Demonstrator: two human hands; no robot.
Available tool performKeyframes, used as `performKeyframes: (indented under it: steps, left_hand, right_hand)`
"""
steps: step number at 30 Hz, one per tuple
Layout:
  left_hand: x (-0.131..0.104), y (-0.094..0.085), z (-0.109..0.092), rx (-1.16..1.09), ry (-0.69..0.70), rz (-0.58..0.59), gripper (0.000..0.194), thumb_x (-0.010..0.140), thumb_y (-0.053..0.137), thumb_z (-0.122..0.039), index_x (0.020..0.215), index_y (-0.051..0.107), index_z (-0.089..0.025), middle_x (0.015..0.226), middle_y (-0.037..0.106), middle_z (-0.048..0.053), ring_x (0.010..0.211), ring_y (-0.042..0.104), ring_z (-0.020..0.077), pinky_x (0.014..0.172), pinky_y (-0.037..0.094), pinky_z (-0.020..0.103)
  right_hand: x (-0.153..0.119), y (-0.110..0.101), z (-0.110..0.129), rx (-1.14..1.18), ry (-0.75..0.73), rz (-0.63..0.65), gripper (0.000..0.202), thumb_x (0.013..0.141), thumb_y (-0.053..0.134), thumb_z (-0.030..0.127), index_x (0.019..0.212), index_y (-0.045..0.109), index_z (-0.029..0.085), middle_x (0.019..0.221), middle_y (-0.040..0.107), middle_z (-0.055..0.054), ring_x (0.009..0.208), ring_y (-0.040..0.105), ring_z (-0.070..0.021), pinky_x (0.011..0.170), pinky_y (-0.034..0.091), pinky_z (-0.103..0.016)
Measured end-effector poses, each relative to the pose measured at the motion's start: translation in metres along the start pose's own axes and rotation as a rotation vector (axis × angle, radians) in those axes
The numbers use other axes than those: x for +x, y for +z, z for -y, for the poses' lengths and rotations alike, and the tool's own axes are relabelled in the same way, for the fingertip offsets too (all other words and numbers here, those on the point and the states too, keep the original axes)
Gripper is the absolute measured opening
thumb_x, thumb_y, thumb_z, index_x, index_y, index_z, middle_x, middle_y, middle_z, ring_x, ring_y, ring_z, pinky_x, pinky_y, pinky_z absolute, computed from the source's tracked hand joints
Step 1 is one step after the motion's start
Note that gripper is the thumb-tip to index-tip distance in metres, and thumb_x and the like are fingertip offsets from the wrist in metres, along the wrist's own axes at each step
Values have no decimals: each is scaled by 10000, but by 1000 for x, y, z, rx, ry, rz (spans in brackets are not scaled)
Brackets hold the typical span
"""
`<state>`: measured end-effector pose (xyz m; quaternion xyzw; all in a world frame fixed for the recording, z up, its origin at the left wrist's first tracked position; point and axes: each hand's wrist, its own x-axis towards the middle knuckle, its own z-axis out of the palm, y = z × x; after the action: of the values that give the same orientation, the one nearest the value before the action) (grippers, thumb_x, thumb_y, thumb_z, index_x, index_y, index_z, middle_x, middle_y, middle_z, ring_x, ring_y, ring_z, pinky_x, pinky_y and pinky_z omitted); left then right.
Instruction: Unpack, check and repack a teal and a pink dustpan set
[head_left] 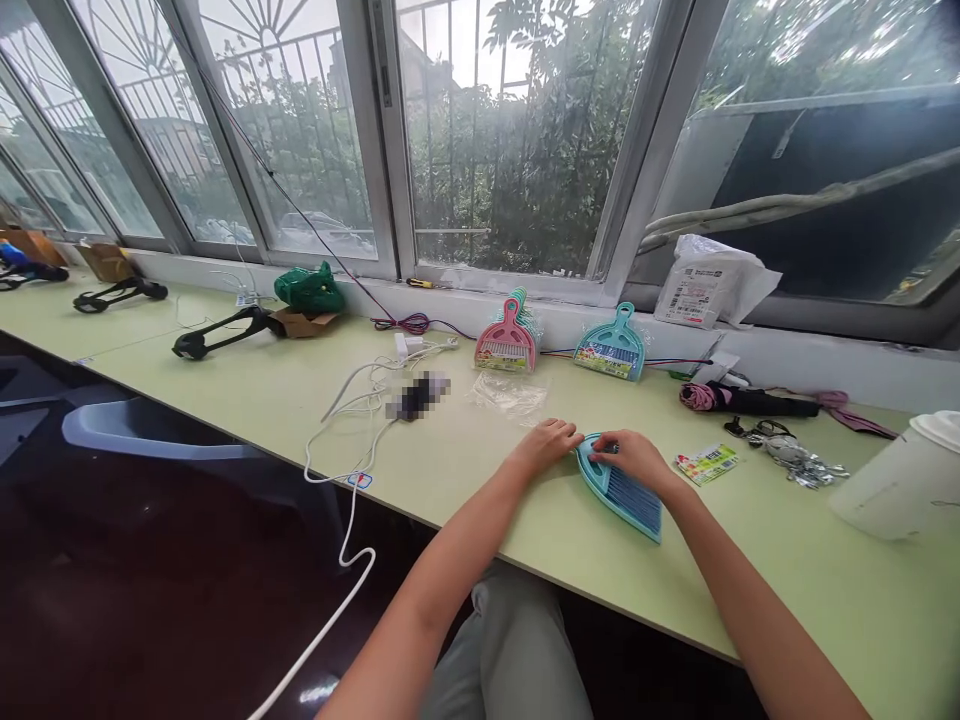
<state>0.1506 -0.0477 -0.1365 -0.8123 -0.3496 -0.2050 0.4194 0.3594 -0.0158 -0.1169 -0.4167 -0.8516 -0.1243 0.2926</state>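
A teal mini dustpan [592, 482] lies on the table in front of me, its handle end pointing up and left. Nested in it is a small teal brush with dark blue bristles [636, 503]. My left hand [551, 446] is closed at the dustpan's handle end, which the fingers mostly cover. Over the upper part of the set, my right hand [628, 456] pinches the brush near its handle; the fingertips partly hide the grip. Right of that hand lies a printed card label [706, 463]. Crumpled clear plastic wrap [510, 395] rests beyond my left hand.
Packaged pink dustpan sets [506, 338] and a teal one [611, 345] lean at the windowsill. White cables [360, 410] run over the table's front edge. At right are a folded umbrella [750, 400], crumpled foil [810, 468] and a white tub [900, 480].
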Motion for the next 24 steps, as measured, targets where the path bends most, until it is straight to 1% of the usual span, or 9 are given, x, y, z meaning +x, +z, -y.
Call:
performKeyframes:
  steps: [4, 11, 13, 15, 18, 19, 21, 23, 24]
  left_hand:
    - [2, 9, -2, -61, -9, 23, 276, 911, 405, -126, 1133, 567, -158, 1053, 617, 120, 982, 599, 203, 757, 469, 293]
    - [4, 18, -6, -240, -84, 1, 324, 852, 445, -43, 1095, 617, -172, 1237, 583, 137, 1082, 598, 195, 878, 488, 297]
    - [5, 16, -5, -307, -147, -73, 330, 846, 444, -41, 1076, 626, -191, 1265, 567, 116, 1150, 557, 198, 996, 431, 345]
    - [7, 10, -7, -409, -305, -236, 368, 820, 480, -46, 1125, 602, -214, 1349, 497, 101, 1262, 458, 219, 1100, 318, 421]
    - [14, 3, -16, -809, -624, -463, 524, 826, 547, -166, 1332, 430, -231, 1442, 379, 118, 1320, 381, 252, 1094, 309, 470]
    - [16, 2, -20, -1024, -686, -449, 559, 850, 539, -239, 1380, 360, -223, 1424, 398, 136, 1289, 421, 259, 1053, 357, 468]
    - [21, 3, -27, -1432, -686, -309, 583, 864, 533, -336, 1392, 328, -199, 1344, 484, 153, 1201, 509, 262, 981, 423, 441]
    - [23, 5, -31, -1664, -638, -182, 557, 814, 604, -319, 1318, 417, -176, 1268, 550, 141, 1166, 534, 263, 966, 430, 409]
    - [23, 7, -30, -1709, -652, -170, 532, 775, 644, -282, 1263, 464, -169, 1249, 565, 131, 1168, 530, 262, 970, 426, 392]
  right_hand:
    - [-4, 2, 4, -47, 13, -30, 216, 768, 600, 430, 830, 705, 252, 910, 706, -27, 896, 620, -210, 705, 406, -273]
    - [-14, -6, 19, -207, 46, -20, 182, 788, 606, 385, 842, 710, 247, 868, 689, -52, 880, 614, -217, 723, 394, -289]
    - [-16, -6, 25, -197, 78, -50, 195, 792, 590, 388, 847, 704, 240, 856, 682, -56, 872, 615, -212, 723, 394, -285]
    - [-17, -5, 28, -139, 141, -111, 222, 787, 576, 419, 846, 697, 242, 853, 676, -56, 866, 615, -210, 703, 395, -278]
    - [-16, -1, 31, -13, 290, -316, 307, 772, 562, 507, 834, 681, 231, 844, 672, -71, 862, 610, -230, 669, 402, -281]
    - [-14, 0, 32, 32, 332, -406, 340, 770, 553, 533, 834, 674, 222, 843, 673, -81, 865, 606, -241, 673, 409, -289]
    - [-9, 2, 30, 149, 334, -521, 390, 783, 520, 562, 838, 666, 204, 844, 679, -95, 859, 602, -251, 705, 427, -307]
    - [-5, 3, 22, 288, 251, -524, 425, 817, 462, 556, 863, 667, 187, 863, 689, -103, 840, 607, -243, 752, 444, -316]
    - [-4, 3, 15, 334, 223, -519, 437, 840, 425, 536, 888, 669, 177, 886, 692, -109, 840, 610, -239, 777, 449, -320]
